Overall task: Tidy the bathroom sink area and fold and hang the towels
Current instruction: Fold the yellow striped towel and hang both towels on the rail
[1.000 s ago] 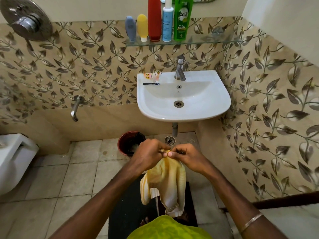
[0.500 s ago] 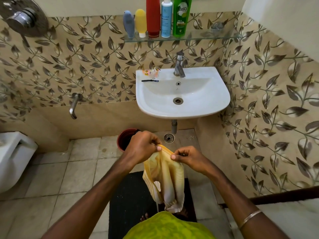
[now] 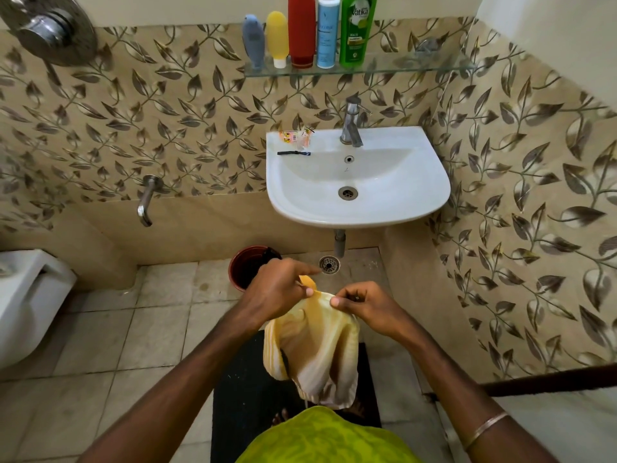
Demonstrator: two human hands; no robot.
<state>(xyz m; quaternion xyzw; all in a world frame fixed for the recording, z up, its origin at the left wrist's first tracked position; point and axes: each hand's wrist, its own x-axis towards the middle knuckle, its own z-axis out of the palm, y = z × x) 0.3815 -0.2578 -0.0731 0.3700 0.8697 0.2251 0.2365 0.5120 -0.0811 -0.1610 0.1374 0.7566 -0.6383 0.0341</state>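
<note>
A small yellow and white towel [image 3: 315, 349] hangs bunched in front of me, below the white sink [image 3: 394, 208]. My left hand [image 3: 278, 285] pinches its top edge on the left. My right hand [image 3: 362, 304] pinches the same edge a little to the right, so the cloth sags between them. On the sink's left rim lie a black razor [image 3: 293, 153] and small orange sachets [image 3: 297, 137]. The tap [image 3: 350, 123] stands at the back of the basin.
A glass shelf [image 3: 417, 63] above the sink carries several bottles [image 3: 327, 31]. A dark red bucket [image 3: 247, 265] and a floor drain [image 3: 329, 264] sit under the sink. A black mat [image 3: 247, 396] lies underfoot. A toilet [image 3: 30, 295] stands left; a wall spout [image 3: 147, 202] juts out.
My hands have drawn apart along the towel's top edge, spreading the cloth wider. The view has tilted slightly, showing the sink lower.
</note>
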